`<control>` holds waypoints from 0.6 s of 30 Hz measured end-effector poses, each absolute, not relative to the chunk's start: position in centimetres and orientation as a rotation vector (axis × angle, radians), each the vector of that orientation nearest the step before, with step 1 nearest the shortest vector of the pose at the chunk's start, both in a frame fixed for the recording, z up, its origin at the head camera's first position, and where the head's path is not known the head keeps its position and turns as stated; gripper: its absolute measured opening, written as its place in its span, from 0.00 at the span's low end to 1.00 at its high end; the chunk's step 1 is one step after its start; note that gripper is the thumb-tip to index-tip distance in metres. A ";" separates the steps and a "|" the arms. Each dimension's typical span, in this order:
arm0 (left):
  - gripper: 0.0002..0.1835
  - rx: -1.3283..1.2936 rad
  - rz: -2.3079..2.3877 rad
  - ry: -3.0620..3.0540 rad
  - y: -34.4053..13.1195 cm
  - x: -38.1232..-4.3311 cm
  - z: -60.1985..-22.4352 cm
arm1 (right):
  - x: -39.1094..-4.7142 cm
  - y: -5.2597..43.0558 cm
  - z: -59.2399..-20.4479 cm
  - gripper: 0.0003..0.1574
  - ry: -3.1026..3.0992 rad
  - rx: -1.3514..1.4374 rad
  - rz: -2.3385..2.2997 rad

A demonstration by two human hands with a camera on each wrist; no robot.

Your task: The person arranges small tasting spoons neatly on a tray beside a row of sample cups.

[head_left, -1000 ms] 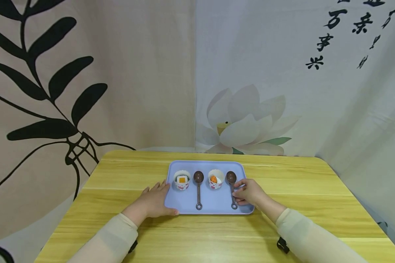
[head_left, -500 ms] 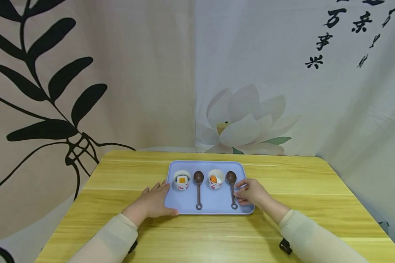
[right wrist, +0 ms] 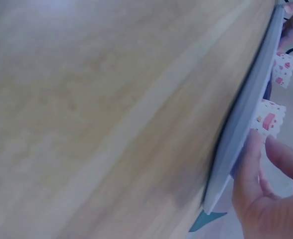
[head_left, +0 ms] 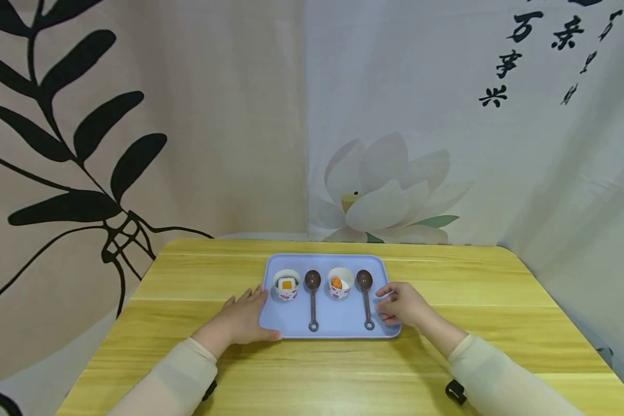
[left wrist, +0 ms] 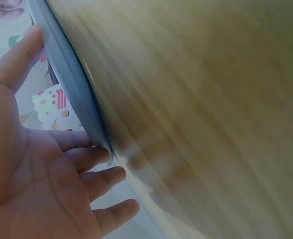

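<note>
A lavender tray (head_left: 338, 328) lies on the table, holding two small patterned paper cups and two brown spoons. The left cup (head_left: 286, 293) contains a white piece with a yellow-orange square; the right cup (head_left: 340, 292) has an orange piece and something white. One spoon (head_left: 312, 289) lies between the cups, the other spoon (head_left: 366, 294) right of them. My left hand (head_left: 243, 319) rests against the tray's left edge and front-left corner, fingers spread and fairly straight. My right hand (head_left: 403, 304) hovers by the tray's right edge, fingers loosely bent, just apart from the right spoon.
The yellow wooden table (head_left: 197, 266) extends around the tray on all sides. Behind it hangs a pale curtain (head_left: 239, 144) with printed leaves, a lotus and writing. A black curved thing (head_left: 2, 398) shows at the lower left corner.
My right hand has let go of the right spoon and drawn back a little to the right. The left hand has stayed at the tray. The head view has shifted slightly.
</note>
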State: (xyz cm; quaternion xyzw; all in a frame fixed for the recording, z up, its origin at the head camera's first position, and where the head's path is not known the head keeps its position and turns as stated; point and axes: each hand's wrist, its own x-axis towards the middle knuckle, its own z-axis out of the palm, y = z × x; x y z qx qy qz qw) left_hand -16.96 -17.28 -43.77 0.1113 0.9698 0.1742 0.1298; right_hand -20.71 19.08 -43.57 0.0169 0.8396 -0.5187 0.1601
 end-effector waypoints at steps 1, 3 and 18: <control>0.62 0.321 0.506 2.817 -17.3 -16.9 -43.8 | -20.7 19.1 -43.5 0.17 2.398 0.041 -1.479; 0.62 0.319 0.508 2.818 -17.3 -16.9 -43.7 | -20.6 19.3 -43.3 0.16 2.396 0.025 -1.478; 0.62 0.309 0.519 2.812 -17.3 -16.9 -43.7 | -19.7 21.2 -42.3 0.17 2.436 -0.078 -1.475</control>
